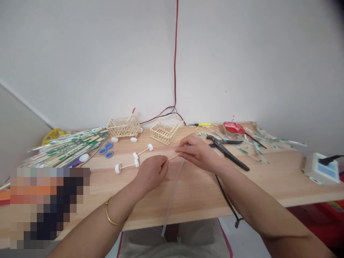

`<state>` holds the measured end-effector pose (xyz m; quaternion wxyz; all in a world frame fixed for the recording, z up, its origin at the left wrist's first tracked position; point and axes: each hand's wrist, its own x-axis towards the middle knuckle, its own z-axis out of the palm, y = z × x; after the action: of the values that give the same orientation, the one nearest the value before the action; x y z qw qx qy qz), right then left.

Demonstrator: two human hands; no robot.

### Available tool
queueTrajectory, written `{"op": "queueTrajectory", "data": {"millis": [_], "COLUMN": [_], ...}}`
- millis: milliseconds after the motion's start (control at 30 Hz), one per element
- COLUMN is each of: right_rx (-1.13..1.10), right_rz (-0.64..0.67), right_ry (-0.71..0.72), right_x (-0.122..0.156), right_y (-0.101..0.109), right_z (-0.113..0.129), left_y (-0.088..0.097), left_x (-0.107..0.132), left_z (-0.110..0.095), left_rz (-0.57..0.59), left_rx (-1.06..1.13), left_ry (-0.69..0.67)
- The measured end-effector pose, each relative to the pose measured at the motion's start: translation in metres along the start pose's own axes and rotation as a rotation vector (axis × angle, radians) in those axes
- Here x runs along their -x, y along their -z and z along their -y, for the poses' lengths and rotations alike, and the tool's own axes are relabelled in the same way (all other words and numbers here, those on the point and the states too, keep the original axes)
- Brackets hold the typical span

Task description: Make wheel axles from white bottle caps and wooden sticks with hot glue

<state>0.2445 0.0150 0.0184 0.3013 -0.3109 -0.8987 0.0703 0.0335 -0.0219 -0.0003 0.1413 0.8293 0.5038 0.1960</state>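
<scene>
A thin wooden stick (pixel 173 157) spans the gap between my two hands above the table. My left hand (pixel 153 173) pinches its left end, and a gold bangle circles that wrist. The fingertips of my right hand (pixel 197 152) are closed on the other end. A bit of something blue shows by the right fingers, mostly hidden. Below the hands, a long translucent strip (pixel 173 195) runs past the table's front edge. Two wooden axles with white wheels (pixel 118 168) lie left of my left hand. Behind the hands stands a small stick-built cart frame (pixel 163 133).
At the back left stands another stick cart (pixel 123 125) with white wheels. Blue caps (pixel 109 154) and wrapped chopsticks (pixel 67 148) lie further left. On the right are black-handled cutters (pixel 228 152), a red-stained container (pixel 233 128), torn wrappers and a power strip (pixel 322 168). A black cable (pixel 227 199) hangs over the edge.
</scene>
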Motion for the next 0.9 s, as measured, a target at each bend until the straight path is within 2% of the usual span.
{"op": "queueTrajectory", "data": {"millis": [100, 200, 267, 333, 400, 467, 500, 533, 600, 667, 733, 833, 900], "right_rx": [0.277, 0.375, 0.403, 0.418, 0.397, 0.292, 0.200, 0.093, -0.106, -0.217, -0.228, -0.175, -0.149], "right_rz": [0.160, 0.316, 0.382, 0.405, 0.352, 0.220, 0.139, 0.060, -0.059, -0.099, -0.033, 0.160, 0.208], "right_ry": [0.040, 0.038, 0.027, -0.018, -0.103, -0.188, -0.217, -0.235, -0.247, -0.251, -0.249, -0.263, -0.279], "right_x": [0.002, 0.003, 0.004, 0.005, 0.005, 0.004, 0.003, 0.002, 0.001, 0.001, 0.001, 0.002, 0.003], "right_y": [-0.004, -0.014, -0.019, -0.021, -0.019, -0.016, -0.015, -0.014, -0.017, -0.024, -0.034, -0.046, -0.050], "right_z": [0.014, 0.025, 0.027, 0.024, 0.017, 0.010, 0.007, 0.005, 0.005, 0.007, 0.010, 0.011, 0.010], "left_y": [-0.001, -0.005, -0.006, -0.003, 0.002, 0.007, 0.009, 0.010, 0.009, 0.005, 0.001, -0.003, -0.004], "left_x": [0.005, 0.008, 0.010, 0.011, 0.014, 0.017, 0.018, 0.018, 0.017, 0.014, 0.010, 0.005, 0.004], "left_z": [-0.006, -0.010, -0.011, -0.013, -0.016, -0.020, -0.020, -0.020, -0.018, -0.012, -0.007, -0.004, -0.004], "left_rz": [0.019, 0.049, 0.032, -0.103, -0.374, -0.640, -0.715, -0.738, -0.692, -0.614, -0.549, -0.409, -0.339], "left_rx": [-0.312, -0.491, -0.536, -0.524, -0.456, -0.336, -0.269, -0.209, -0.118, -0.048, 0.036, 0.174, 0.259], "left_ry": [-0.061, -0.138, -0.220, -0.314, -0.395, -0.439, -0.455, -0.468, -0.455, -0.383, -0.272, -0.106, -0.037]}}
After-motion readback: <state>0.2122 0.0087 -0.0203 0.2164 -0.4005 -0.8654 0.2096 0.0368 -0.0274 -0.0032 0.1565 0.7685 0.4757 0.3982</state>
